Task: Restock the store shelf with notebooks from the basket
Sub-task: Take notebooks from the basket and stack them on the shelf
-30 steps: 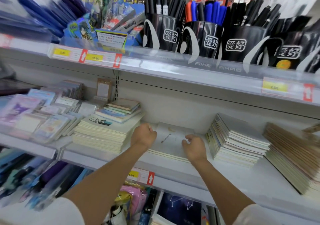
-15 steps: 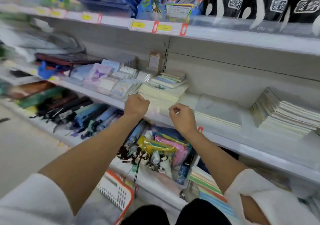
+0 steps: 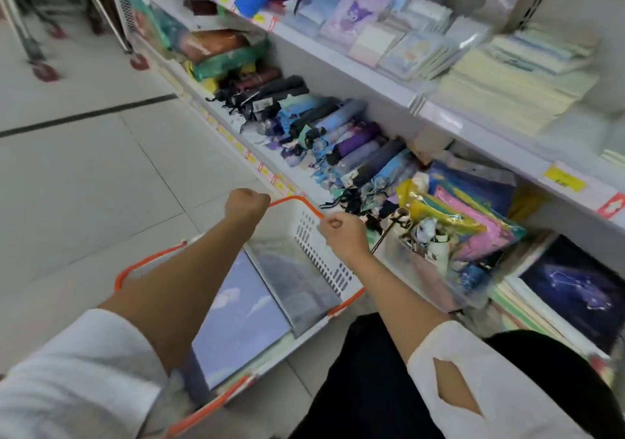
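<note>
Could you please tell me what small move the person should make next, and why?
Probably reach the right hand down into the basket for the grey notebook on that side. Both it and the left hand hover curled and empty above the basket, which holds notebooks to shelve.

Head-worn wide-angle view, tilted steeply down, basket [image 3: 314, 249] close below, shelves [image 3: 372, 81] along the right

The basket [image 3: 311, 252] sits on the floor [image 3: 101, 184] at six o'clock with notebooks [image 3: 243, 316] in it; the shelf [image 3: 365, 76] runs at two o'clock.
</note>
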